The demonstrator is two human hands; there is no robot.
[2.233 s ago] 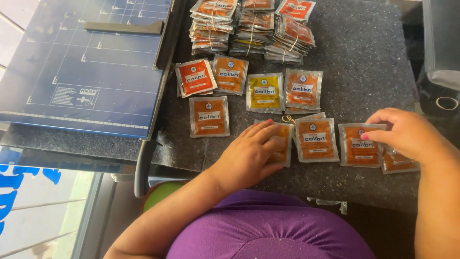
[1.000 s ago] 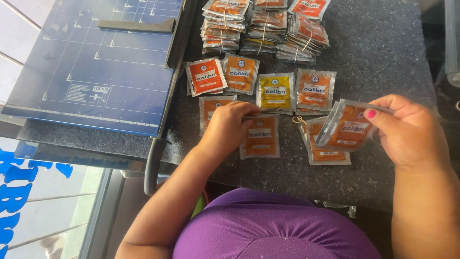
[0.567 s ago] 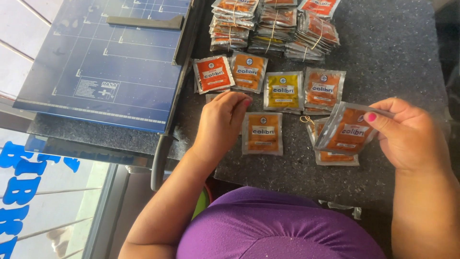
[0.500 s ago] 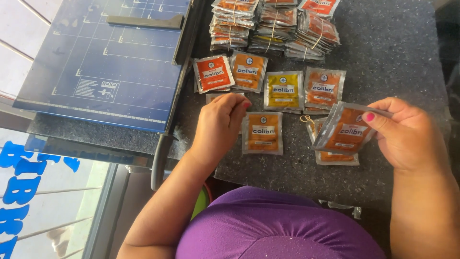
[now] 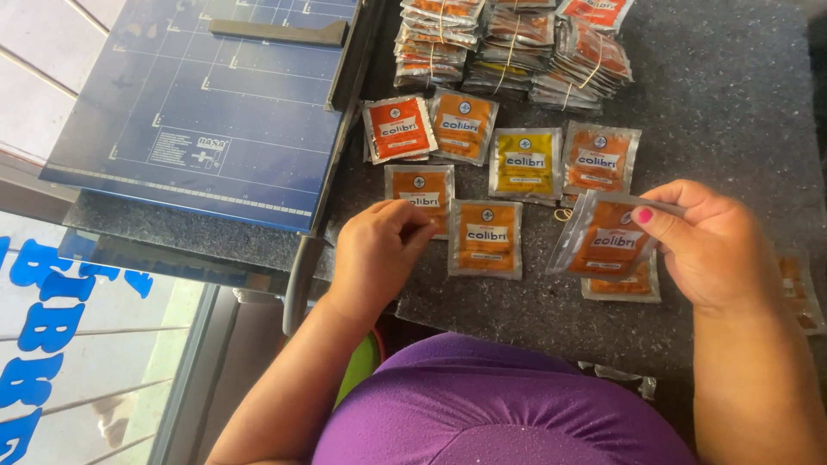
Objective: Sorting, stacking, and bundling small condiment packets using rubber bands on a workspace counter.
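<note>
A small stack of flat orange sachets (image 5: 606,241) is held in the right hand (image 5: 719,250), pinched at its upper right corner between thumb and fingers and raised just above the dark speckled counter (image 5: 732,112), tilted so that its left edge dips toward the surface. The sachets are judged to be light, thin and flexible, with a glossy film that is likely to slide against its neighbours; a hold across a sealed edge or corner is judged safer than pressure on the filled centre, which could crease or burst. Directly beneath the held stack, another orange sachet (image 5: 622,288) lies flat on the counter. The left hand (image 5: 376,258) is curled with its fingertips resting on the lower edge of an orange sachet (image 5: 419,189) lying flat; whether that sachet is actually gripped cannot be told. Just beside it lies a further orange sachet (image 5: 486,238), separate and untouched. Behind these, a row is laid out: a red sachet (image 5: 399,128), an orange one (image 5: 463,127), a yellow one (image 5: 525,164) and another orange one (image 5: 600,158), near one another or slightly overlapping. At the far edge, bundles of sachets (image 5: 508,39) bound with rubber bands are stacked. Each sachet is a sealed container; its contents appear only as a coloured filling. A blue paper cutter (image 5: 207,103) stands to the left.
</note>
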